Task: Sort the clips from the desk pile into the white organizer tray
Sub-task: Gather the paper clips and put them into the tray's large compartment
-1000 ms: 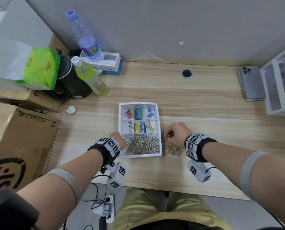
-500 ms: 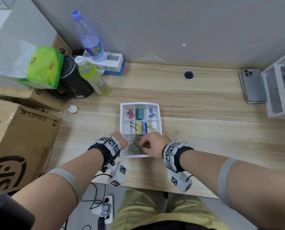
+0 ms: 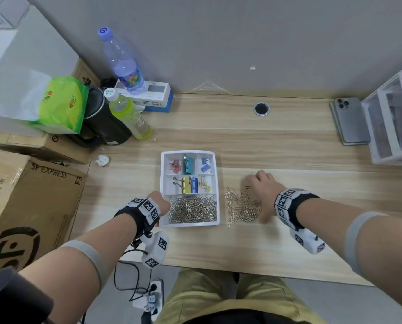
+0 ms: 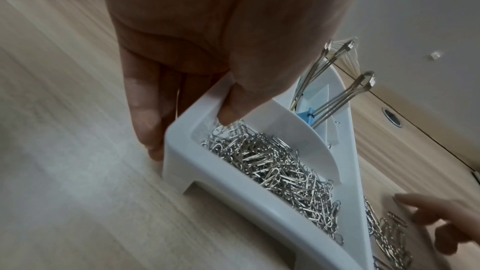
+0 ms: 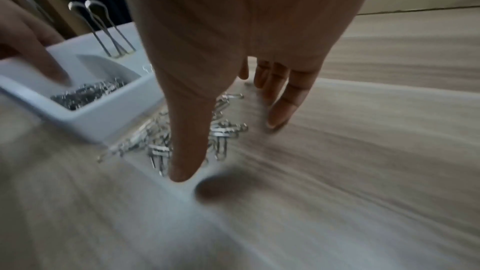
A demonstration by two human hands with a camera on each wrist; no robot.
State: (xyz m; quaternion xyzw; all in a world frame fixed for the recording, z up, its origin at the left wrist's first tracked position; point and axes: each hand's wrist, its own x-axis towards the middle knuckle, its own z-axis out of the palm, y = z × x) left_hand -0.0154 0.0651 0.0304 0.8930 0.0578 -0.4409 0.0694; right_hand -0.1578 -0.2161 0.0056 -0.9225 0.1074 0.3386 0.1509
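The white organizer tray (image 3: 217, 183) (image 4: 233, 190) (image 5: 103, 118) lies mid-desk. Its near long compartment is full of silver paper clips (image 3: 193, 209) (image 4: 275, 171); coloured binder clips (image 3: 189, 164) fill the small far ones. My left hand (image 3: 160, 203) (image 4: 197, 98) grips the tray's near left corner, thumb inside the rim, fingers outside. A loose pile of paper clips (image 3: 242, 204) (image 5: 221, 130) lies on the desk just right of the tray. My right hand (image 3: 259, 195) (image 5: 223, 110) hangs over that pile with fingers and thumb spread straight down, holding nothing.
At the back left stand two bottles (image 3: 122, 64), a black kettle (image 3: 104, 122), a green bag (image 3: 62, 104) and cardboard boxes (image 3: 24, 206). A phone (image 3: 349, 120) and white drawers (image 3: 394, 120) are at the right. A paper ball (image 3: 102, 160) lies left of the tray.
My right hand carried clips from the pile to the tray's near compartment, let them go, and has swung back right over the pile. The left hand stayed on the tray corner.
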